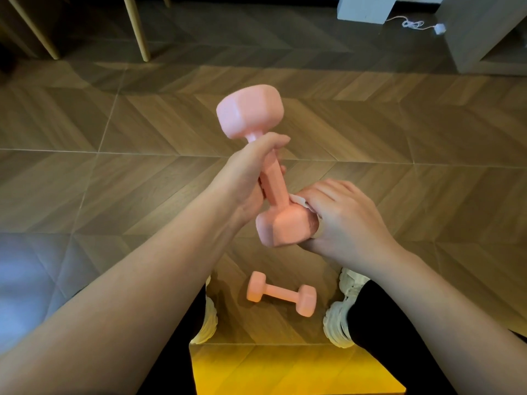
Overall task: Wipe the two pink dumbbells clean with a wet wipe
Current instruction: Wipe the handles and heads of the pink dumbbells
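My left hand [245, 178] grips the handle of a pink dumbbell [251, 112], held up in the air and tilted, one head far and high, the other near and low. My right hand [342, 220] wraps around the right side of the lower head and presses a white wet wipe [298, 200] against it; only a crumpled edge of the wipe shows near the handle's base. A second pink dumbbell [281, 294] lies on the wooden floor between my feet, untouched.
My white shoes [340, 309] and black trouser legs flank the floor dumbbell. Wooden chair legs [139, 29] stand at the far left. A grey cabinet [484, 32] and a white cable with plug [413, 24] are at the far right. Yellow flooring [285, 372] lies nearest me.
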{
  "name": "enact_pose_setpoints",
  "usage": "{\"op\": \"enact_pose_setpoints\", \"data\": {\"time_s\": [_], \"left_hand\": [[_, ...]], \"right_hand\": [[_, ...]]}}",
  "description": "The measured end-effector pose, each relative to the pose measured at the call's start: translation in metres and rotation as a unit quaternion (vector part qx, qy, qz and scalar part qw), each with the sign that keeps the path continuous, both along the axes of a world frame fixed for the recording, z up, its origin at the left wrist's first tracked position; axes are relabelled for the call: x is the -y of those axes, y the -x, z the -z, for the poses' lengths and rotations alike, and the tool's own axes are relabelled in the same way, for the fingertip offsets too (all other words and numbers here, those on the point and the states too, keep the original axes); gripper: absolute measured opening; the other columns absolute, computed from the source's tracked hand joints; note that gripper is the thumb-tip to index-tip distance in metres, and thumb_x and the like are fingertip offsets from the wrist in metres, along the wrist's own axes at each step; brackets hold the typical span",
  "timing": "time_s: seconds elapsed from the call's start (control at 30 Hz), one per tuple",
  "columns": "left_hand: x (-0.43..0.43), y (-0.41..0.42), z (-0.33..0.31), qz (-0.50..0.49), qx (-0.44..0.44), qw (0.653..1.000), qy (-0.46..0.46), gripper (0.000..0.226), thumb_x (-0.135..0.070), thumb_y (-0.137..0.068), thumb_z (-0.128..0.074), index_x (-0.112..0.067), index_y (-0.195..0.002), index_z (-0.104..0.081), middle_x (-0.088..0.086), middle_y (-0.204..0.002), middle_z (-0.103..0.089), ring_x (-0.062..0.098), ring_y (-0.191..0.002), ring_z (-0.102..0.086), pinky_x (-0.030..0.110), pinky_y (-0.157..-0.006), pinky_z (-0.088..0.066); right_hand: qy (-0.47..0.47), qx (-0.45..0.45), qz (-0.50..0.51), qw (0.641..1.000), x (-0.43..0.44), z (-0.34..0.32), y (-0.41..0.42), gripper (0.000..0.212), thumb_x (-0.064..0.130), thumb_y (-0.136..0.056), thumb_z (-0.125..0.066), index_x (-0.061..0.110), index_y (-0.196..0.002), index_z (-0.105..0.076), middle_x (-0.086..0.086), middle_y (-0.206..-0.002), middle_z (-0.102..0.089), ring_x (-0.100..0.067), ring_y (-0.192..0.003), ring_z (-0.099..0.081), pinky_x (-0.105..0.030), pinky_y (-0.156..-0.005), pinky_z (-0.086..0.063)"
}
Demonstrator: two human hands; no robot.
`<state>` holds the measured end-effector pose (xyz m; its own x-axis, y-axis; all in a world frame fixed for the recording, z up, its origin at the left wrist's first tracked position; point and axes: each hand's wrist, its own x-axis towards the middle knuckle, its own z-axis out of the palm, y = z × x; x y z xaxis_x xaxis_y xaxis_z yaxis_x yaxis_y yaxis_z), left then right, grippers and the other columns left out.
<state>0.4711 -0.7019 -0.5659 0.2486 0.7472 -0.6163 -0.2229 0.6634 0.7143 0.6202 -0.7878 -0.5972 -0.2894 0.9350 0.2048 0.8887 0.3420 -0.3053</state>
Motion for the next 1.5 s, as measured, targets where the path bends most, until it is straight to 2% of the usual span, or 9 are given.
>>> {"op": "enact_pose_setpoints", "data": {"time_s": [0.23, 0.4, 0.53, 0.73, 0.9, 1.03, 1.17, 1.37, 1.5], "left_hand": [[0.0, 0.002, 0.005, 0.023, 0.019, 0.999, 0.038, 0.023, -0.021, -0.09, -0.064, -0.019, -0.073, -0.048, -0.004, -0.056, -0.045, 0.011, -0.047, -0.043, 0.026, -0.055, -0.039], [-0.003, 0.004, 0.006, 0.008, 0.004, 0.999, 0.036, 0.015, -0.021, -0.087, -0.068, -0.015, -0.084, -0.055, -0.001, -0.072, -0.051, 0.015, -0.07, -0.05, 0.033, -0.077, -0.043], [-0.002, 0.004, 0.01, 0.025, 0.006, 0.998, 0.05, 0.016, -0.021, -0.088, -0.066, -0.017, -0.079, -0.053, -0.002, -0.064, -0.048, 0.012, -0.056, -0.048, 0.027, -0.062, -0.043], [-0.005, 0.001, 0.007, 0.006, 0.036, 0.998, 0.045, 0.032, -0.029, -0.09, -0.063, -0.023, -0.067, -0.042, -0.008, -0.047, -0.038, 0.009, -0.039, -0.034, 0.019, -0.045, -0.033], [-0.01, 0.004, 0.007, -0.026, 0.06, 0.997, 0.044, 0.032, -0.028, -0.092, -0.058, -0.023, -0.066, -0.039, -0.009, -0.046, -0.033, 0.008, -0.036, -0.03, 0.019, -0.041, -0.032], [-0.012, 0.005, 0.008, -0.032, 0.061, 0.997, 0.027, 0.032, -0.027, -0.092, -0.057, -0.023, -0.066, -0.039, -0.009, -0.047, -0.032, 0.009, -0.037, -0.03, 0.02, -0.042, -0.032], [-0.012, 0.005, 0.007, -0.077, 0.081, 0.994, 0.017, 0.031, -0.025, -0.092, -0.057, -0.022, -0.067, -0.039, -0.008, -0.047, -0.033, 0.009, -0.038, -0.031, 0.021, -0.043, -0.033], [-0.015, 0.008, 0.007, -0.148, 0.127, 0.981, 0.019, 0.034, -0.025, -0.094, -0.055, -0.022, -0.067, -0.037, -0.009, -0.048, -0.031, 0.008, -0.038, -0.029, 0.021, -0.043, -0.031], [-0.013, 0.007, 0.005, -0.147, 0.13, 0.98, 0.012, 0.035, -0.025, -0.094, -0.056, -0.022, -0.065, -0.037, -0.009, -0.048, -0.031, 0.008, -0.038, -0.028, 0.021, -0.042, -0.032]], "right_hand": [[0.023, -0.019, -0.024, 0.999, 0.002, 0.001, 0.004, 0.044, 0.042, -0.066, -0.072, 0.015, -0.099, -0.069, 0.003, -0.095, -0.067, -0.016, -0.095, -0.057, -0.038, -0.096, -0.042], [0.017, -0.005, -0.018, 1.0, 0.0, -0.004, 0.002, 0.043, 0.03, -0.061, -0.088, 0.015, -0.095, -0.068, 0.003, -0.092, -0.067, -0.021, -0.093, -0.063, -0.048, -0.099, -0.046], [0.031, -0.019, -0.023, 0.999, 0.002, -0.004, 0.002, 0.044, 0.04, -0.064, -0.084, 0.016, -0.097, -0.068, 0.003, -0.093, -0.067, -0.02, -0.094, -0.063, -0.048, -0.1, -0.044], [0.08, -0.049, -0.023, 0.995, 0.003, -0.007, 0.009, 0.055, 0.054, -0.07, -0.07, 0.018, -0.11, -0.067, 0.009, -0.1, -0.064, -0.013, -0.102, -0.059, -0.041, -0.11, -0.034], [0.052, -0.098, 0.042, 0.993, 0.003, -0.005, 0.008, 0.055, 0.054, -0.06, -0.086, 0.02, -0.093, -0.058, 0.018, -0.087, -0.047, 0.0, -0.083, -0.04, -0.022, -0.089, -0.032], [0.158, -0.182, 0.032, 0.97, 0.004, -0.003, 0.013, 0.065, 0.046, -0.071, -0.083, 0.027, -0.128, -0.059, 0.016, -0.112, -0.057, -0.001, -0.102, -0.051, -0.025, -0.085, -0.043], [0.119, -0.22, 0.045, 0.967, 0.01, -0.003, 0.017, 0.066, 0.031, -0.075, -0.084, 0.024, -0.135, -0.056, 0.014, -0.127, -0.058, -0.004, -0.117, -0.053, -0.033, -0.096, -0.047], [0.075, -0.191, 0.126, 0.971, 0.009, 0.001, 0.017, 0.035, 0.033, -0.07, -0.088, 0.03, -0.088, -0.058, 0.028, -0.084, -0.048, 0.011, -0.081, -0.048, -0.008, -0.069, -0.034], [0.077, -0.241, 0.096, 0.963, 0.01, 0.004, 0.019, 0.055, 0.022, -0.07, -0.088, 0.009, -0.117, -0.063, 0.032, -0.091, -0.048, 0.026, -0.092, -0.043, 0.002, -0.077, -0.032]]}}
